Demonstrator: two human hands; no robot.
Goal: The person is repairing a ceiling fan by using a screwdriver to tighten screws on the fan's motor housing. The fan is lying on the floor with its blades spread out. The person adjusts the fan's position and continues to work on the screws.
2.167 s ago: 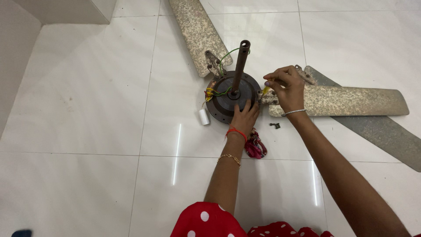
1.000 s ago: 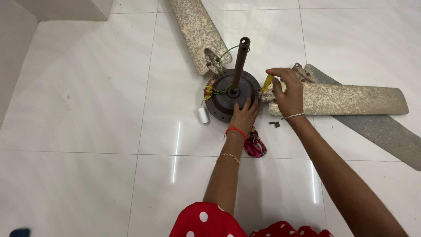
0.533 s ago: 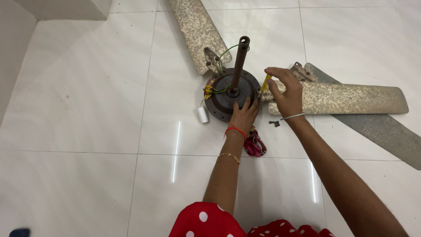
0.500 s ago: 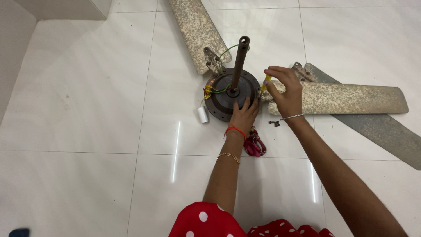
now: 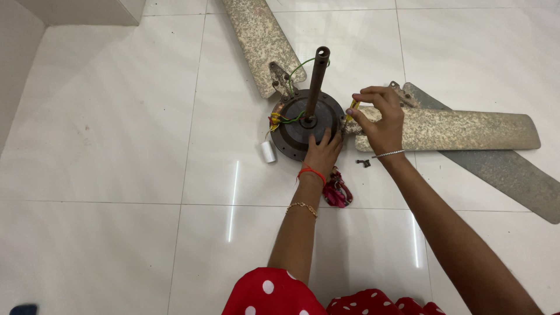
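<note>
Two fan blades point(image 5: 449, 129) beside motor point(image 5: 294, 125); white capacitor point(image 5: 268, 151) near.

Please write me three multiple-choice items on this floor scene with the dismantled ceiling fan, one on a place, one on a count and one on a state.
1. Where does the small white cylinder lie?
A. On the floor beside the motor hub
B. On top of a blade
C. In the right hand

2. How many fan blades show?
A. One
B. Three
C. Five

3. How is the left hand placed?
A. Lifted clear of everything
B. Resting flat on the motor hub's rim
C. Gripping the rod

Answers:
1. A: it sits on the white tile next to the motor hub, on the side away from the right hand.
2. B: one speckled blade points up and away, another speckled blade lies over a grey blade.
3. B: its fingers lie on the hub below the upright rod, while the right hand pinches a yellow-handled tool.
</note>
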